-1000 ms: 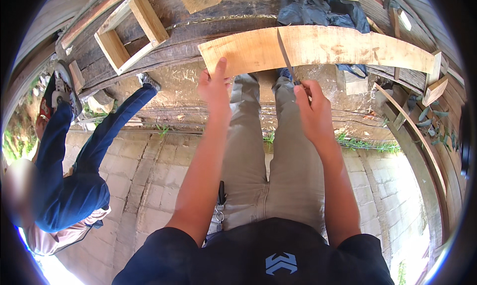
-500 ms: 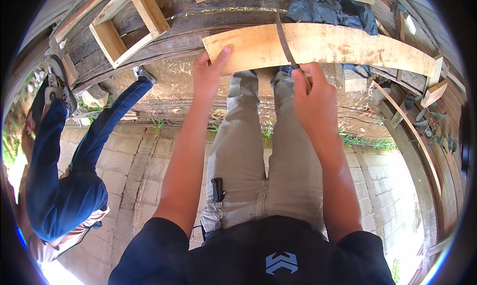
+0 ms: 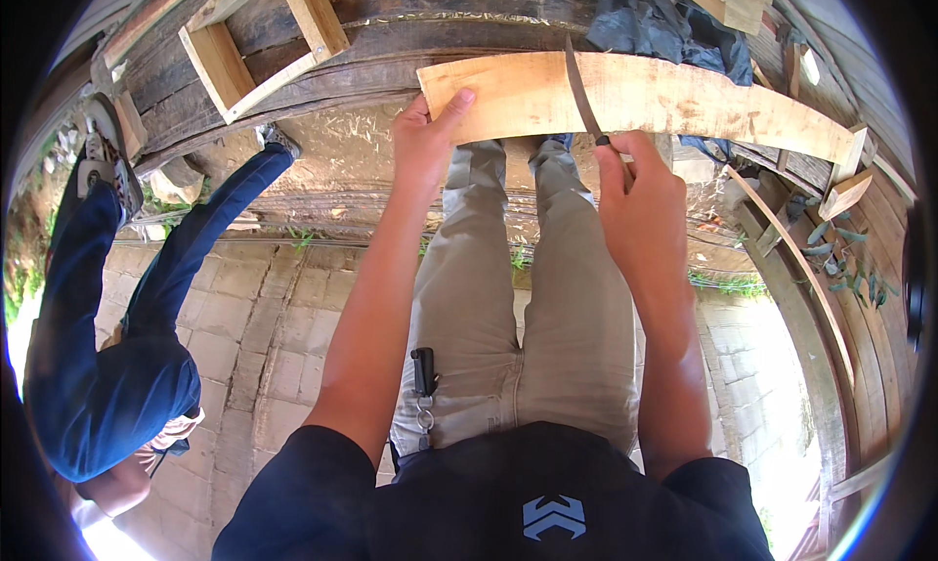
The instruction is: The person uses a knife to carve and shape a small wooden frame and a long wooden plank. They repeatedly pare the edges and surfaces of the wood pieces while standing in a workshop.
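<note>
A long pale wooden board (image 3: 684,97) lies crosswise before me, its left part toward my body and its right end by a wooden frame piece. My left hand (image 3: 427,136) grips the board's left end, thumb on top and fingers underneath. In my right hand (image 3: 640,185) is a knife (image 3: 582,94), its handle mostly hidden by my fingers. The dark, long blade lies across the board's face, pointing away from me, left of the board's middle.
Behind the board runs a dark plank bench (image 3: 391,53) with a wooden frame (image 3: 259,48) and a crumpled black plastic sheet (image 3: 674,28) on it. Another person (image 3: 127,385) is at the left. Planks (image 3: 811,268) lean at the right.
The board and both hands have shifted slightly right in the picture. My right hand has drawn a little lower with the knife, which still crosses the board. The other person's body has moved slightly.
</note>
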{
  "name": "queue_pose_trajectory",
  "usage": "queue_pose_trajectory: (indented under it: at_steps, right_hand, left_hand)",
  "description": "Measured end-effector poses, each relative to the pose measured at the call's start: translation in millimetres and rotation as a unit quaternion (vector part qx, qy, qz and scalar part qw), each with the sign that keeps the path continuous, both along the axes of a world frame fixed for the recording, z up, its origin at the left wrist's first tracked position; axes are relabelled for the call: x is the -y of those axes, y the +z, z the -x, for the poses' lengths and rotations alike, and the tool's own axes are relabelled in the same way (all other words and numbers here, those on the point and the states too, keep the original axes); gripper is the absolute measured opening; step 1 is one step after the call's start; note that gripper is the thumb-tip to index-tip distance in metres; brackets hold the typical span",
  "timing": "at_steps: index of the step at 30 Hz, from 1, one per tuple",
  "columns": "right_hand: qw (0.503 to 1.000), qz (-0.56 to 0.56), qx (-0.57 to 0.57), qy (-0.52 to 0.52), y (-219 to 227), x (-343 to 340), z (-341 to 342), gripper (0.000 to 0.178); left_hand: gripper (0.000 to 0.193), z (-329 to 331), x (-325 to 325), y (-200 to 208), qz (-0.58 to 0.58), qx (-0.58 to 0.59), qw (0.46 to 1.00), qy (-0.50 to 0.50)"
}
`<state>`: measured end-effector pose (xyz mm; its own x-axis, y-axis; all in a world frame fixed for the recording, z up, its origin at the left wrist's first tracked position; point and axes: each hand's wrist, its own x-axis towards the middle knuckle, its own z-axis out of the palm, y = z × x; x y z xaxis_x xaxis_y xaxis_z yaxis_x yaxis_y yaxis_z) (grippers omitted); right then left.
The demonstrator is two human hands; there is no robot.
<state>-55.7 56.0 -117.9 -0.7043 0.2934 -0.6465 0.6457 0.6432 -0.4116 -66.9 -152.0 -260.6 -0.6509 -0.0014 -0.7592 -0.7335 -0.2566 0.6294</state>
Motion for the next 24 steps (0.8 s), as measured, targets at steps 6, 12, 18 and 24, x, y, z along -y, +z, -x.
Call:
queue_pose_trajectory:
  at_steps: [6,12,18,24]
  right_hand:
    - [1.000,-0.009,-0.007,0.005,-3,4,-7,0.017]
    - [0.999,-0.029,-0.017,0.014,-2,13,-4,0.015]
    - [0.989,-0.084,-0.005,0.118,19,14,32,0.014]
    - [0.978,-0.109,0.030,0.176,21,17,61,0.008]
  left_hand:
    - [0.033,1,-1,4,-0.013,-0.001,1.000,0.007]
    - [0.033,-1,-2,0,-0.005,-0.001,1.000,0.001]
    - [0.031,-4,-2,-4,-0.013,-0.005,1.000,0.014]
    - [0.030,-6,-5,-10,-0.020,-0.001,0.998,0.052]
